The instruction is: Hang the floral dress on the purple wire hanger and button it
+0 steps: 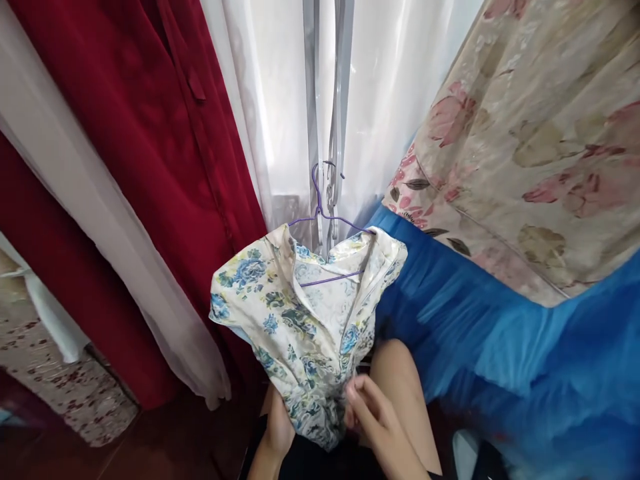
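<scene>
Plainly floral-printed blouse [300,320] on purple hanger [325,220].

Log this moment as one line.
left hand: grips floral shirt bottom | right hand: pinches floral shirt front | floral shirt: on purple hanger, hooked at window grille | around: red curtain, blue fabric

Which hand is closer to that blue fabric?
Right. The right hand pinches the floral shirt on the side toward the blue fabric; the left hand holds the shirt's other side, farther away.
</scene>
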{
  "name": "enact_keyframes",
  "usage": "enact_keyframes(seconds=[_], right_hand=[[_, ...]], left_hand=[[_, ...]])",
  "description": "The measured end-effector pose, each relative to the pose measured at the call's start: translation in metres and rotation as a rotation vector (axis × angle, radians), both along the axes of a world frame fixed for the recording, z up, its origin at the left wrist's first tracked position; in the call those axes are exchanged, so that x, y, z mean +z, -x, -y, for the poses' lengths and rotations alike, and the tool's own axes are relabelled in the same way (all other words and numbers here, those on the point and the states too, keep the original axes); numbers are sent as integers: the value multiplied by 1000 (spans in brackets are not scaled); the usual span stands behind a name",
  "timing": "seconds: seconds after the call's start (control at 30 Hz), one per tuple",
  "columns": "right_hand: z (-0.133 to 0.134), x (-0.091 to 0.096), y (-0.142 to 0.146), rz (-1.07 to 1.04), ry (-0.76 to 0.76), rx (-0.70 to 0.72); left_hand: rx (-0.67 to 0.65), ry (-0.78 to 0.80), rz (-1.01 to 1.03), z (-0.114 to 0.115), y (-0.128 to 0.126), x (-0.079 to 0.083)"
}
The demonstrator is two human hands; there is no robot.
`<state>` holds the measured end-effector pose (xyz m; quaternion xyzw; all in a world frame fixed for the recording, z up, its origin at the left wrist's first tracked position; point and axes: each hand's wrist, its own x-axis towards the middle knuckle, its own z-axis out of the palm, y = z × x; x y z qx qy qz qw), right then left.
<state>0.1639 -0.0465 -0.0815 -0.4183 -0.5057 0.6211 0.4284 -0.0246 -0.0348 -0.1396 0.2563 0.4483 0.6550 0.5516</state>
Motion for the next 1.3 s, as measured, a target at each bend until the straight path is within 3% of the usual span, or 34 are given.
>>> enact_keyframes(seconds=[0.17, 0.27, 0.33, 0.47, 0.57, 0.63, 0.73, 0.77, 0.87, 1.0, 1.1, 1.3], right_hand=[[-38, 24, 16, 167, -160, -63], [-44, 26, 15, 185, -221, -37], [-39, 21, 11, 146, -188, -32], [-22, 9, 4, 45, -89, -90], [-13, 5, 7, 9, -46, -115], [-11, 5, 12, -13, -18, -99], [-11, 9, 20, -61, -9, -27], [-11, 10, 22, -67, -15, -6], [-12, 14, 22, -36, -30, 16], [-25, 33, 16, 31, -31, -49], [-55, 71, 12, 73, -120, -90], [-129, 180, 24, -40, -311, -33]], left_hand=[[-119, -23, -200, 10, -8, 9], [-110, -25, -307, 4, -9, 15], [37, -4, -373, -2, 3, 12], [487, -12, -513, -9, 35, 1], [673, -108, -660, -3, 32, 5], [535, -188, -767, 4, 11, 12], [106, -264, -827, 11, -27, 20], [20, -263, -813, 12, -37, 20], [-5, -260, -761, 10, -52, 22], [3, -362, -871, 4, -48, 31], [-74, -378, -965, 4, -42, 40], [-250, -242, -1097, 13, -38, 48]])
